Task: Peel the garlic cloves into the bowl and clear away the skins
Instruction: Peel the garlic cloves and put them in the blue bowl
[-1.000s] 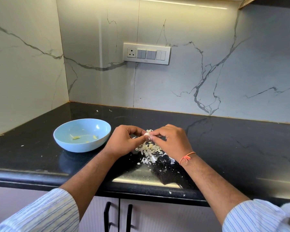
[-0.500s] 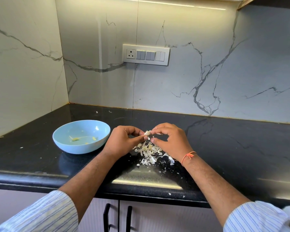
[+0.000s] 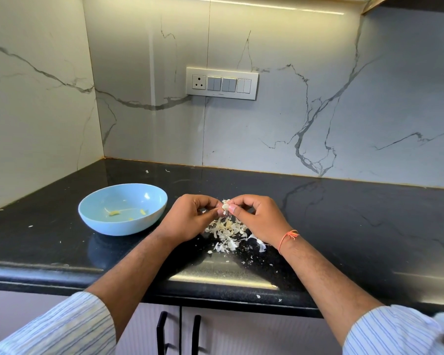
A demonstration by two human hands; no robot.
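A small white garlic clove (image 3: pixel 225 207) is pinched between the fingertips of both hands, just above the counter. My left hand (image 3: pixel 187 219) holds it from the left, my right hand (image 3: pixel 256 217) from the right, thumb on the clove. Below them lies a loose pile of pale garlic skins (image 3: pixel 227 233) on the black counter. A light blue bowl (image 3: pixel 139 224) stands to the left of my left hand, with a few small yellowish garlic pieces (image 3: pixel 114 213) in it.
The black stone counter (image 3: pixel 356 226) runs along a marble wall, with a corner at the left. Stray skin flakes (image 3: pixel 258 296) lie near the front edge. A switch plate (image 3: pixel 222 83) sits on the back wall. Cabinet handles (image 3: pixel 178 331) show below.
Both hands stay together over the skin pile, fingers shifting slightly on the clove. The bowl has not moved.
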